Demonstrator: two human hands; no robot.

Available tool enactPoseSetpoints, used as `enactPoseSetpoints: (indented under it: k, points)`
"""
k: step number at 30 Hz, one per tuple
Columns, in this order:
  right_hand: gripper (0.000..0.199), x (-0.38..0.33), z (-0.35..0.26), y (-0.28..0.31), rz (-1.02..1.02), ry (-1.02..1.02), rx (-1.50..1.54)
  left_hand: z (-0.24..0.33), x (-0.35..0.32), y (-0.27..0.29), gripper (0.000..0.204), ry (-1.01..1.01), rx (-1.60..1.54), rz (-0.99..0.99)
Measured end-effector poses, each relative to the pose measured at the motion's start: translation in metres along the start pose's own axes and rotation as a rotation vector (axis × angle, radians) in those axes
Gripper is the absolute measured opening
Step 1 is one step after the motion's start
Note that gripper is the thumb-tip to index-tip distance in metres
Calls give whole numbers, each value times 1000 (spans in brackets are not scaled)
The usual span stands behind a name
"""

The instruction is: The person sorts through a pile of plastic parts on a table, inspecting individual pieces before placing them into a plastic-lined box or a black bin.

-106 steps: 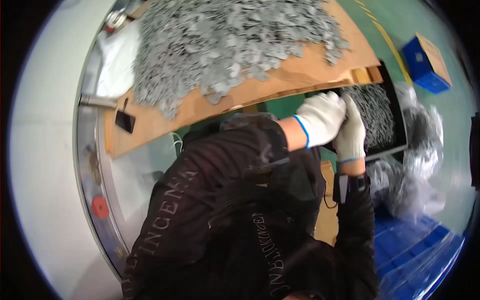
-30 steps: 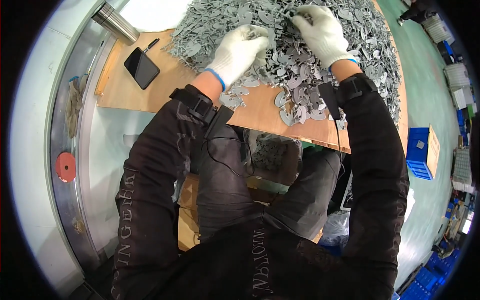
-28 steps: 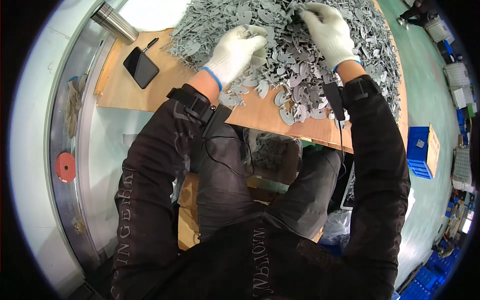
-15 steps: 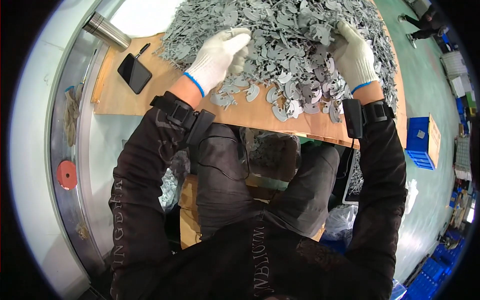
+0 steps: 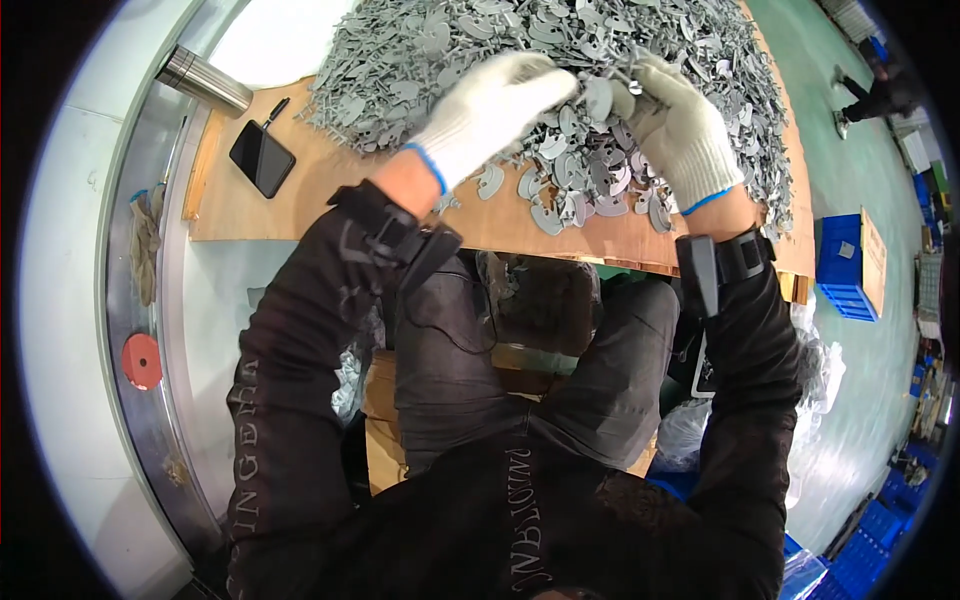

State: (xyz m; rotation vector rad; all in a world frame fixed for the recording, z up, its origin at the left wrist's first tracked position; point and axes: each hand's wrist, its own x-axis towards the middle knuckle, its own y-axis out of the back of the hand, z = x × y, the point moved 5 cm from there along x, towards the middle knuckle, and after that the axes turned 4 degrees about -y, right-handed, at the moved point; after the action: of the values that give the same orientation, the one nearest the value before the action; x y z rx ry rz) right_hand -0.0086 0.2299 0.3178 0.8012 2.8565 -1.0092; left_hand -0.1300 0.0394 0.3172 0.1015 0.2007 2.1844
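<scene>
1. The table (image 5: 330, 210) spans the top of the view, close against the person's lap; sitting this near presumably lets both arms reach in without leaning.
2. The pile (image 5: 400, 95) of grey parts covers most of the tabletop. A thinner scatter lies toward the near edge, and a strip of bare wood is left there, perhaps as margin against spills.
3. The blue crate (image 5: 845, 265) stands on the floor, well to the right of the table, apart from the handwork.
4. The left hand (image 5: 500, 105), gloved, reaches in over the pile with thumb and fingers drawn almost together, tips beside the loose parts. It is blurred, so I cannot tell whether it has hold of anything.
5. The right hand (image 5: 675, 125), also gloved, faces it with fingers half curled, seemingly cupping a few pieces so they stay within the left hand's reach.
6. The flask (image 5: 205, 80) lies tilted at the table's left, clear of both arms.
7. The phone (image 5: 262, 158) lies on bare wood near the flask, probably to keep it off the metal.
8. The pen (image 5: 277, 111) rests just beside the phone's upper end.
9. The grey parts (image 5: 598, 98) between the hands sit at fingertip height, likely for close handling.
</scene>
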Motion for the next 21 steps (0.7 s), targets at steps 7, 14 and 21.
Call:
enactPoseSetpoints:
  k: [7,14,21]
  points:
    - [30,-23,17,-13,-94,368,-630,20,-13,-22,42,164,86,-63]
    - [30,-33,22,-28,167,148,-540,24,7,-22,45,240,527,-259]
    - [24,-52,-15,-7,347,429,-445,69,23,-16,44,56,538,-267]
